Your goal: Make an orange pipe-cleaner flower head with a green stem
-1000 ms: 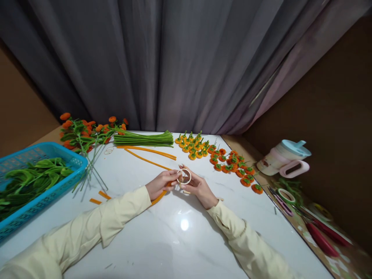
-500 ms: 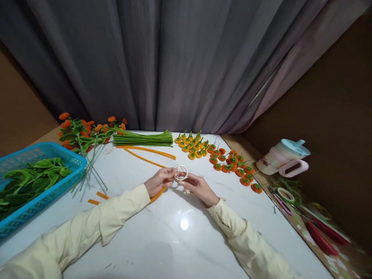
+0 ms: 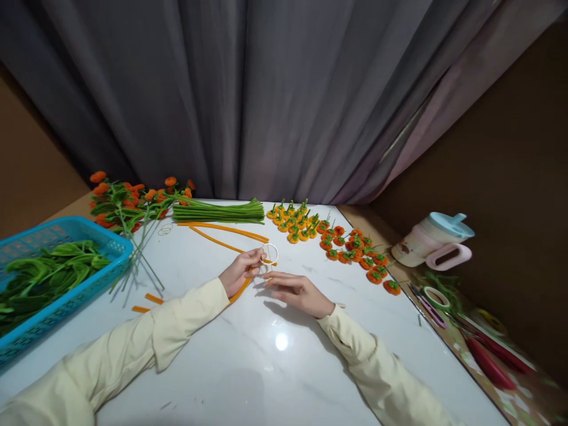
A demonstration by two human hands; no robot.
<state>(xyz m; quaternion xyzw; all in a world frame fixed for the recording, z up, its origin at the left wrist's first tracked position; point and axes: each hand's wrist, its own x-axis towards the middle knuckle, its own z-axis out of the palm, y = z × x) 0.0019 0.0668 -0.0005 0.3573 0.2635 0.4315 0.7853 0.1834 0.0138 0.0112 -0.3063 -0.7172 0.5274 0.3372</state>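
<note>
My left hand (image 3: 240, 273) is closed, its thumb and fingertips pinching a thin white ring (image 3: 276, 254) that looks like a narrow roll of tape. A narrow pale piece hangs below the ring, close to my right fingertips. My right hand (image 3: 302, 293) is just right of and below the ring, fingers stretched out and slightly apart; whether they touch the pale piece I cannot tell. Orange chenille stems (image 3: 242, 296) run beneath my left hand and forearm, with cut ends (image 3: 154, 299) showing on the other side. More orange stems (image 3: 222, 228) lie beyond my hands.
A bundle of green stems (image 3: 217, 211) lies at the back, beside finished orange flowers (image 3: 128, 198). Yellow flower heads (image 3: 295, 225) and orange ones (image 3: 355, 245) stand right. A blue basket (image 3: 119, 248) holds green leaves. A cup (image 3: 428, 239), tape roll (image 3: 437, 297) and red-handled tool (image 3: 490, 362) line the right.
The white ring has shifted slightly left and up with my left hand. My right fingers have come off the ring and straightened out below it.
</note>
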